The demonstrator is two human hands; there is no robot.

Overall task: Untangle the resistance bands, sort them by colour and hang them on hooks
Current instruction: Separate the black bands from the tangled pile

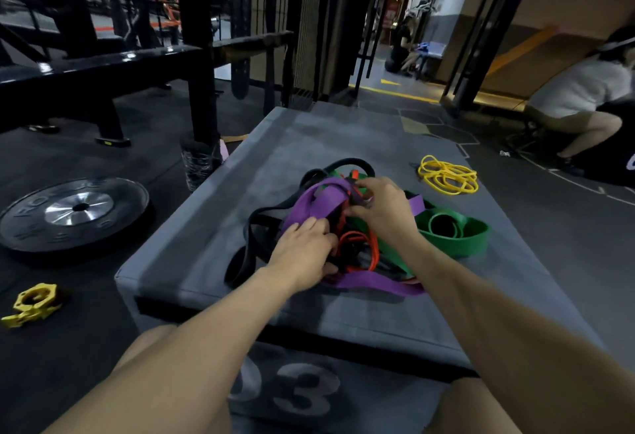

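A grey padded box (213, 227) fills the middle of the view, with "03" printed on its near face. To its left, on the dark floor, a black weight plate (74, 213) lies flat, and a yellow collar (32, 303) lies nearer the camera. A black rack (196, 52) stands behind the plate. At the far right a seated person (580, 100) in a pale top is seen, and a second figure, blurred, is seen down the corridor.

On the box top a tangle of bands is heaped. The wide green band (457, 227) is coiled at the right edge of the heap. The purple band (330, 198) is draped over the top and runs out again along the near edge. The black band (251, 230) loops out to the left and arches over the far side. The thin orange band (364, 244) is threaded through the middle. The yellow bands (448, 175) are piled apart, on the box's far right.

The left hand (302, 255) is laid on the near left of the heap, its fingers curled into the black and orange strands; which strand is gripped cannot be told, as the fingertips are hidden. The right hand (385, 210) is set over the heap's centre, where a strand, seemingly purple, is pinched between thumb and fingers.
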